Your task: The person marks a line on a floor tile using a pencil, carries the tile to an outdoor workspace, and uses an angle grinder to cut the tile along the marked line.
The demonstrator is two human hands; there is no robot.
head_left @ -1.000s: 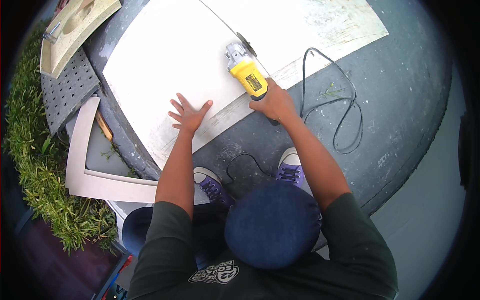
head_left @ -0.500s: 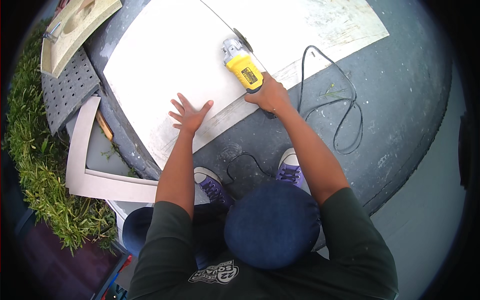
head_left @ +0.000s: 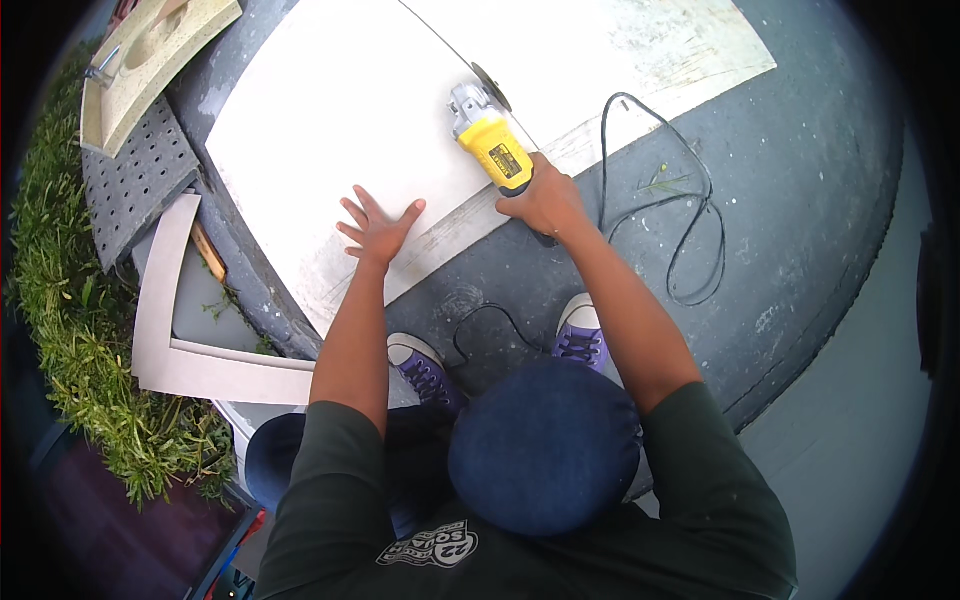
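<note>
A large white sheet [head_left: 330, 130] lies on the grey ground, crossed by a thin dark line that runs from the top edge down toward the near edge. My right hand [head_left: 550, 203] is wrapped round the rear of a yellow angle grinder [head_left: 497, 150]. The grinder's metal head points away from me, and its cutting disc [head_left: 491, 87] stands on edge along the line. Whether the disc is spinning cannot be told. My left hand [head_left: 381, 228] rests on the sheet to the left, fingers spread, near its front edge, holding nothing.
A black power cord [head_left: 712, 195] loops over the ground on the right. An L-shaped pale offcut [head_left: 160, 340], a perforated grey panel [head_left: 140, 185] and a cream slab with a cutout [head_left: 165, 65] lie at left beside green plants [head_left: 60, 260]. My purple shoes [head_left: 580, 345] stand before the sheet.
The grinder has slid slightly toward me and to the right along the line, with my right hand on it. My left hand has stayed in place.
</note>
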